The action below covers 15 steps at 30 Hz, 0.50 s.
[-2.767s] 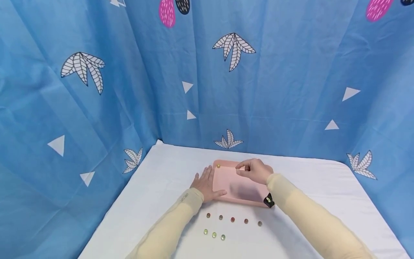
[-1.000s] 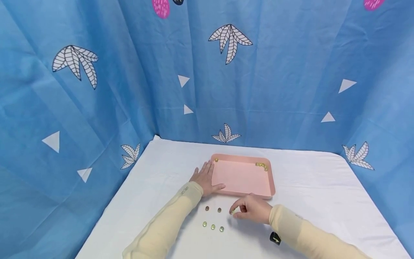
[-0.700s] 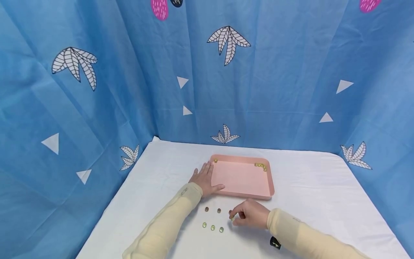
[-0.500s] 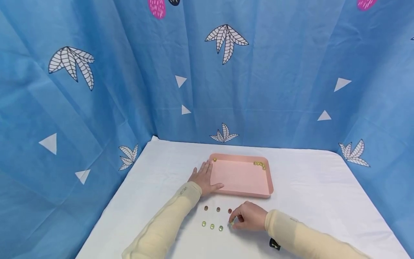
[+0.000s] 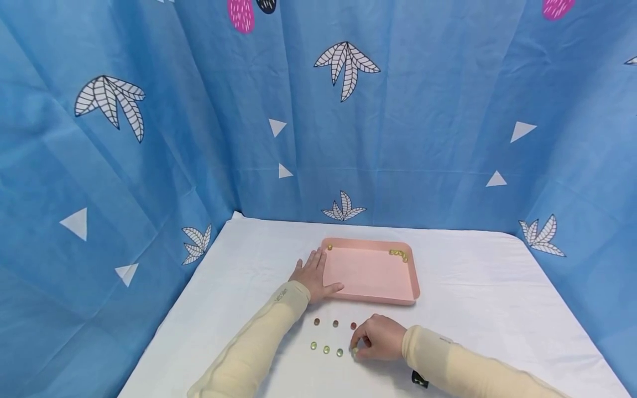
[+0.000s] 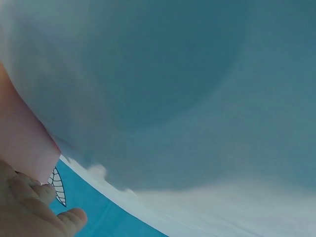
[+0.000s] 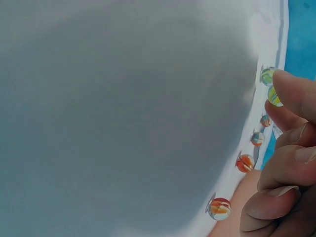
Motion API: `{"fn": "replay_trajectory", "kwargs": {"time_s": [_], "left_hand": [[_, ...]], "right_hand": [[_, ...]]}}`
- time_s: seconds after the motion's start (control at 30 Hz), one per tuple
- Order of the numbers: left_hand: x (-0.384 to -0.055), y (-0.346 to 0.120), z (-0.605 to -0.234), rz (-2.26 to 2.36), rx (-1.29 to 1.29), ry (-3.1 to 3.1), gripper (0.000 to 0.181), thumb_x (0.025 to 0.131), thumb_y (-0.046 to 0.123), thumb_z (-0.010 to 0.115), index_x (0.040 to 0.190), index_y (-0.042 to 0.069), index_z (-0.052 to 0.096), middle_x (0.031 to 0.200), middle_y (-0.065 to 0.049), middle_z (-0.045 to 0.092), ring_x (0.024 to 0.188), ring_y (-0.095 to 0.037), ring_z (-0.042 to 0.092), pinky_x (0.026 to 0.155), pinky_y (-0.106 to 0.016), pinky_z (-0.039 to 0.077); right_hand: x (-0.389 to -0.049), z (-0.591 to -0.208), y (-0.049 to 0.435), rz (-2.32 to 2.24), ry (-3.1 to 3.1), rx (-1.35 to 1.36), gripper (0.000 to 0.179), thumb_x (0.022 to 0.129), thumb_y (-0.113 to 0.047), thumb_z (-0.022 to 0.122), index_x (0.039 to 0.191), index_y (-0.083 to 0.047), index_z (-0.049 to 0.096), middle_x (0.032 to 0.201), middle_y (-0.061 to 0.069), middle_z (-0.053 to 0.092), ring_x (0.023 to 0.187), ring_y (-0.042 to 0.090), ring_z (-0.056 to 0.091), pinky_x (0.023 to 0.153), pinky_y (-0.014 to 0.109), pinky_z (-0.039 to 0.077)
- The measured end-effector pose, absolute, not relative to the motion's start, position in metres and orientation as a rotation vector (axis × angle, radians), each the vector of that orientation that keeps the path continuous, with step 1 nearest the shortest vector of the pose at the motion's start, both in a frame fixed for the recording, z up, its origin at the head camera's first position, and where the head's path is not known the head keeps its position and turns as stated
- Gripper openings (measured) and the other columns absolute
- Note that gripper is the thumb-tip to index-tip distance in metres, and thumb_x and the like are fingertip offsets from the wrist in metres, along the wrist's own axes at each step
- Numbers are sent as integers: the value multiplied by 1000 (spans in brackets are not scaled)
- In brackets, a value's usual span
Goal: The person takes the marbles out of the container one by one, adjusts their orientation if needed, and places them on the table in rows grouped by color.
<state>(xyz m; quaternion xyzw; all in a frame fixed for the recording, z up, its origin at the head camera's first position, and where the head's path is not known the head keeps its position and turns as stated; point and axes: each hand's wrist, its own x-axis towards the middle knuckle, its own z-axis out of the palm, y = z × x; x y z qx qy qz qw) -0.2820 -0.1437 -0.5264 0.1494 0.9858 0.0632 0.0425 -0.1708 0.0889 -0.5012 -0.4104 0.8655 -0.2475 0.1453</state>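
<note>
My left hand [image 5: 311, 277] rests with spread, straight fingers over the left side of a pink tray [image 5: 368, 299]; its fingers show at the lower left of the left wrist view. In front of the tray, my right hand [image 5: 380, 338] pinches a yellow-green glass marble [image 7: 274, 96] between thumb and index finger, low over the white table. This marble is at the right end of a row of green marbles [image 5: 326, 349]. Behind that row lie reddish marbles [image 5: 335, 323]; the right hand hides part of their row in the head view, while the right wrist view shows more orange-red marbles [image 7: 245, 163].
Several yellow marbles [image 5: 398, 253] sit in the tray's back right corner, and one yellow marble [image 5: 330, 247] in its back left corner. A white cloth [image 5: 473, 276] covers the table. Blue patterned curtains [image 5: 428, 138] hang behind and along both sides.
My right hand has come from above the tray to the table in front, then slid toward me with the marble, to the green row's end. The left hand stays on the tray.
</note>
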Motion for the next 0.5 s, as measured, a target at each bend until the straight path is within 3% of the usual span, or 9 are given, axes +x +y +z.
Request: {"fn": "replay_trajectory", "kwargs": {"time_s": [0.5], "left_hand": [[-283, -145, -528, 171, 465, 3006, 116, 75, 90, 27, 155, 9, 1, 162, -6, -2, 147, -23, 2, 116, -53, 12]], "right_hand": [[-167, -502, 84, -659, 2510, -1164, 14, 77, -27, 81, 91, -26, 77, 53, -22, 47, 48, -6, 41, 51, 14, 40]]}}
